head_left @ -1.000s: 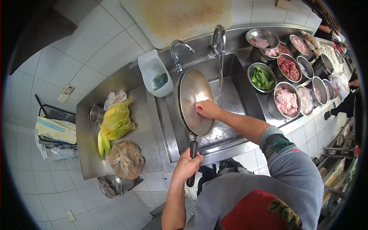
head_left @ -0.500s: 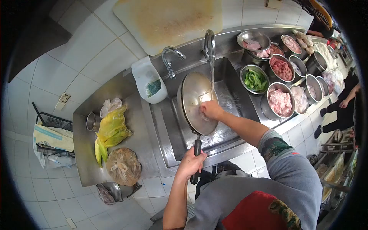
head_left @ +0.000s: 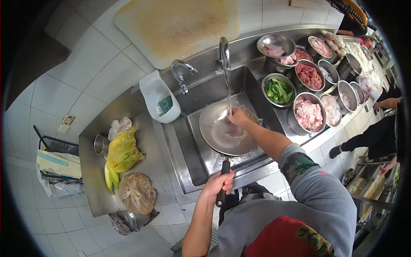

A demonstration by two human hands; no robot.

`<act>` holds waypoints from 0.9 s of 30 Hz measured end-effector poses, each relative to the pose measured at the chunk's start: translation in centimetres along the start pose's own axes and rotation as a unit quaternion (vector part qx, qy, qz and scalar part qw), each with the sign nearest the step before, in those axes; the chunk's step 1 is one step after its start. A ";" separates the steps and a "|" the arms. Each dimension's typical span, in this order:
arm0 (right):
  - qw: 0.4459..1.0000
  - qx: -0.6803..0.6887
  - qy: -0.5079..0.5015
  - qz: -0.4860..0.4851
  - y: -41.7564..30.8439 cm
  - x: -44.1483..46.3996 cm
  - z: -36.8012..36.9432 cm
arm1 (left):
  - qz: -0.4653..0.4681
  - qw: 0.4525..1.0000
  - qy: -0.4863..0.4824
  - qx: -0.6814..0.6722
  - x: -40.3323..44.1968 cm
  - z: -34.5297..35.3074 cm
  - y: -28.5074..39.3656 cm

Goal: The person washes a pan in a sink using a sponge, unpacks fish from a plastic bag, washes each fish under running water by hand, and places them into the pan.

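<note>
A wok with a black handle sits in the steel sink, its inside facing up. My left hand is wrapped round the handle at the sink's front edge. Water runs from the right tap into the wok. Close to that stream, my right hand presses inside the wok with its fingers curled together. Whatever lies under those fingers is hidden. Shallow water swirls across the wok's bottom.
Steel bowls of raw meat and green peppers crowd the right counter. A white plastic container stands left of the sink. Bagged food and a yellow bag lie on the left counter. Another person is at far right.
The wok has tipped from a steep tilt to nearly level, and water now gathers in it. My right hand stays inside it. The person at right has moved.
</note>
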State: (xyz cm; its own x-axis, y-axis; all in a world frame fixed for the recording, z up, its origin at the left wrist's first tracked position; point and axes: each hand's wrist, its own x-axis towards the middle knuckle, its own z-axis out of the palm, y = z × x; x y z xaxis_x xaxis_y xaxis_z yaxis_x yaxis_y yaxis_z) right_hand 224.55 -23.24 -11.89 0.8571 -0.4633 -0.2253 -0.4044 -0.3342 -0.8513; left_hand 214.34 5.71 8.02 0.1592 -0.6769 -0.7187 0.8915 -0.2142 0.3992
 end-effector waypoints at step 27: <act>0.891 0.394 0.005 0.224 -5.1 1.8 -1.9 | 0.234 0.602 0.433 0.629 -16.6 -11.9 -3.0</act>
State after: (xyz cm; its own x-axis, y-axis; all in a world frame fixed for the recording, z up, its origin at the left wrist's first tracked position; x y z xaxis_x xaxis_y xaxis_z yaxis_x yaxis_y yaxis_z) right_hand 227.55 -23.91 -7.08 0.6615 -0.4136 -0.6255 -0.3526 0.5646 -0.7463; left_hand 214.06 25.95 11.95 0.9149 -0.3664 -0.1693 -0.2767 -0.8748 0.3978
